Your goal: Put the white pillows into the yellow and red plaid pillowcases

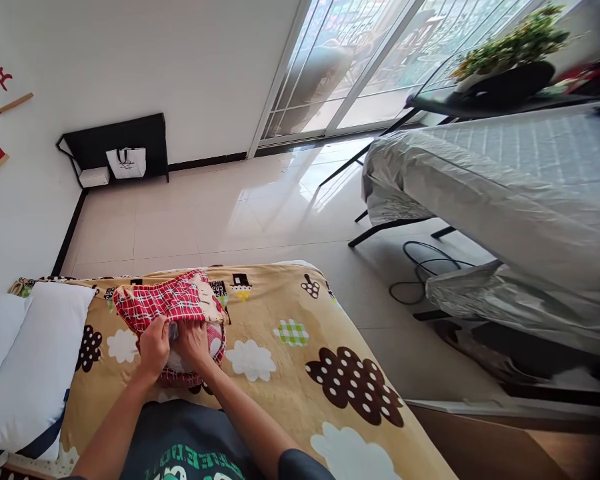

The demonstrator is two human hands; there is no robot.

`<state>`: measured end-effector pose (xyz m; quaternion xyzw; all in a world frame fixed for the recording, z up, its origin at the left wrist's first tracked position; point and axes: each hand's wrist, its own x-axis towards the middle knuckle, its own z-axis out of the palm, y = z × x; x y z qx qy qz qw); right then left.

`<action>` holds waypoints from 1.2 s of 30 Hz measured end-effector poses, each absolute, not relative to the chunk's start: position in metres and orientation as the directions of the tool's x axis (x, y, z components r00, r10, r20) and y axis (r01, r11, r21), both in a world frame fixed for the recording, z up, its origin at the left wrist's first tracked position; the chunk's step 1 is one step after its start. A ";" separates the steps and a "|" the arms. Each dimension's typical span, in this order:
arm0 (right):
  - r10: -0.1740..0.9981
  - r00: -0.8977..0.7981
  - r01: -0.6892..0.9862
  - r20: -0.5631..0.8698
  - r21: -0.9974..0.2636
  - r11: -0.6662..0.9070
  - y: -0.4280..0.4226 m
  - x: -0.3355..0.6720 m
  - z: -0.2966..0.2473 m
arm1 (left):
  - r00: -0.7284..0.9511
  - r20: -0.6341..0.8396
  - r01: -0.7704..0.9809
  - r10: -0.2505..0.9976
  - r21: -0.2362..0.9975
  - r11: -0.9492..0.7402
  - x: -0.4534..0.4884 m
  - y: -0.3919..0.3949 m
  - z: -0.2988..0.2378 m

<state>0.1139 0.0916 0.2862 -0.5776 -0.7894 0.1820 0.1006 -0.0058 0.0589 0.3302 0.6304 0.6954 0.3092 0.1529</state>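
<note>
A red and white checked cloth (pixel 167 301) lies bunched on a tan blanket (pixel 300 347) printed with clouds. My left hand (pixel 153 347) and my right hand (pixel 193 343) sit side by side at the cloth's near edge. Both have their fingers curled and pinch the fabric between them. A white rounded part of the cloth shows under my right hand.
A white pillow (pixel 35 367) lies left of the blanket. A table under a grey cover (pixel 510 193) stands at the right, with a black cable (pixel 420 270) on the tiled floor beside it. A black shelf (pixel 120 150) with a white bag (pixel 126 162) stands against the far wall.
</note>
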 end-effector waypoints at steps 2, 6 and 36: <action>0.943 -0.333 0.863 -0.027 -0.411 0.293 0.086 0.117 0.287 | -0.231 0.201 0.835 0.952 0.543 0.088 -0.013 0.058 0.321; 0.918 -0.389 0.816 0.084 -0.432 0.385 0.059 0.142 0.285 | -0.268 0.196 0.871 0.943 0.467 0.150 -0.032 0.054 0.312; 0.964 -0.150 0.562 0.220 -0.783 0.266 0.117 0.180 0.279 | -0.177 0.163 0.745 0.971 0.667 0.024 -0.050 0.003 0.326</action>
